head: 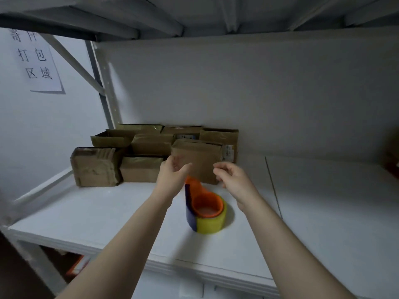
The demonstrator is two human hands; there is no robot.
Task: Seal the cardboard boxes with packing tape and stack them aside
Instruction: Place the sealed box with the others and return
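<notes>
Where the white bench [97, 214] meets the back wall, the cardboard boxes [149, 147] stand close together in one brown group, some of them on top of others. The front box [197, 162] stands at the right side of the group, and a small printed label [229, 152] shows just at its right edge. The left hand [172, 172] hovers before this box with its fingers straight, its grip released and holding nothing. The right hand [232, 176] hangs beside it with fingers loosely bent, its grip also released. I cannot tell if any fingertip touches the box. Below and between the hands, the tape dispenser [205, 209] lies on the bench, with an orange handle and a yellowish roll. A paper sign [37, 61] with handwritten characters hangs on the left wall. A grey shelf [194, 16] is overhead.
</notes>
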